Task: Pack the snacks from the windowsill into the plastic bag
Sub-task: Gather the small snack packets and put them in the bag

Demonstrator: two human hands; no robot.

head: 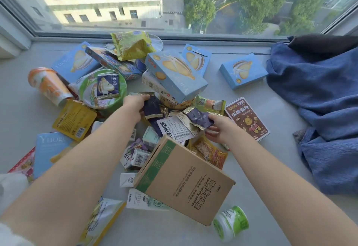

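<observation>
A heap of snacks covers the grey windowsill (251,168). My left hand (134,104) grips a dark navy sachet with gold ends (154,108) in the middle of the heap. To its right, my right hand (220,129) holds a second navy sachet (199,118), its gold edge crumpled. Under them lie white printed packets (174,129). A big blue biscuit box (174,75) leans on the pile just beyond both hands. No plastic bag is visible.
A brown cardboard box (186,179) stands tilted between my forearms. Blue biscuit boxes (243,71), a green tub (102,90), an orange cup (48,84), a brown bear box (247,117) and a yoghurt pot (231,223) lie around. Blue cloth (319,100) is bunched at the right.
</observation>
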